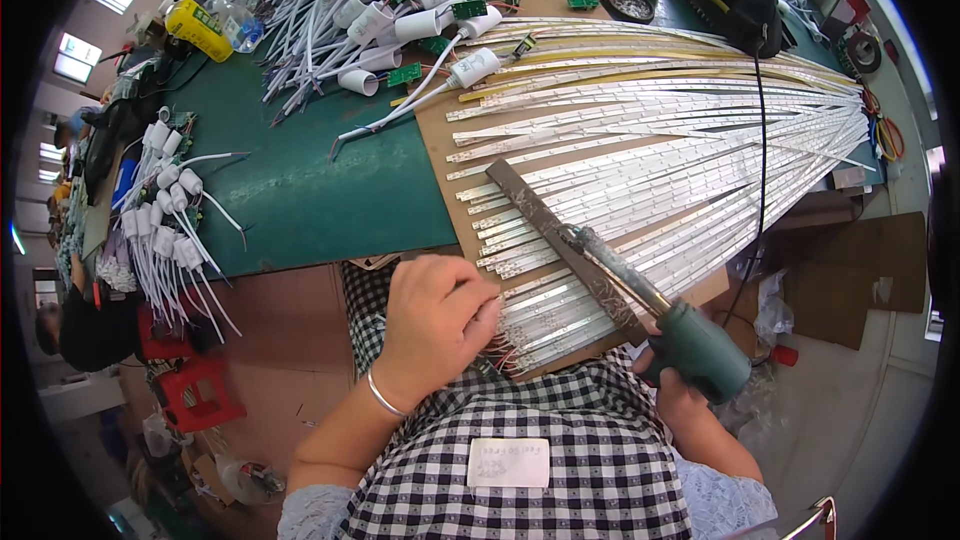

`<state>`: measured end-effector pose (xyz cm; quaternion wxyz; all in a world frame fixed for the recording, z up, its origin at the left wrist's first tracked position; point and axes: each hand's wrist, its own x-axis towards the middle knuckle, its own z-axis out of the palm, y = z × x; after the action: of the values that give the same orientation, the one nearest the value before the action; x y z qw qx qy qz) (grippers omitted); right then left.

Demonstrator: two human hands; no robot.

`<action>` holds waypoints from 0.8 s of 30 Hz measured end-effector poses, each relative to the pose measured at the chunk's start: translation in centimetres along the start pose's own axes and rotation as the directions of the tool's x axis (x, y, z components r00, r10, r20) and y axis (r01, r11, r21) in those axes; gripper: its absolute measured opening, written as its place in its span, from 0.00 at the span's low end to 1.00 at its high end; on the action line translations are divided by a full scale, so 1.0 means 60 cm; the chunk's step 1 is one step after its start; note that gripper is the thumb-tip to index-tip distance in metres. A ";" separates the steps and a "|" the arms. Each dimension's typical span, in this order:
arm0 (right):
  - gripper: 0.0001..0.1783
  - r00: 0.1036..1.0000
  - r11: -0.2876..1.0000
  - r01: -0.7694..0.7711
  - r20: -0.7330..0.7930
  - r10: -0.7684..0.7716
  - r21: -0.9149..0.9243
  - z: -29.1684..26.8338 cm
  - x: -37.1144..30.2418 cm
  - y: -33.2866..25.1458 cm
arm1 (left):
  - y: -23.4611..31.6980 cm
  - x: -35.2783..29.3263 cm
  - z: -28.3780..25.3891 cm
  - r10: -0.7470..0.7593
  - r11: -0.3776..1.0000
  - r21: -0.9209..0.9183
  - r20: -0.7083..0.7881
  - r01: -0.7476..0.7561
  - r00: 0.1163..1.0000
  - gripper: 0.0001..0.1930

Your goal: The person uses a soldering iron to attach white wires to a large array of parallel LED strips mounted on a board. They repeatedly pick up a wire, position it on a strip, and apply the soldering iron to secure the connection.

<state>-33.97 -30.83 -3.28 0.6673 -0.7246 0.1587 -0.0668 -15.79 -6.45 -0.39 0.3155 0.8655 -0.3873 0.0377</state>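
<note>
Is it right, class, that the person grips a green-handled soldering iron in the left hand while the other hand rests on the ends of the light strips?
Not quite. The head view shows the green-handled soldering iron in the right hand; the left hand rests on the light strips.

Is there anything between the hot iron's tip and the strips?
Only the dark flat bar: it lies across the strips, and the iron held by the right hand rests along it. The left hand holds the strip ends.
</note>
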 end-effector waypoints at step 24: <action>0.30 0.968 0.969 0.130 -0.239 -0.078 0.212 0.022 0.013 0.005 | -0.071 0.083 -0.044 0.258 0.950 0.199 -0.073 -0.239 0.963 0.10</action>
<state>-32.88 -29.86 -3.79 0.7180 -0.6391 0.1873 -0.2023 -8.90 -6.03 1.07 0.2433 0.8328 -0.4721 0.1559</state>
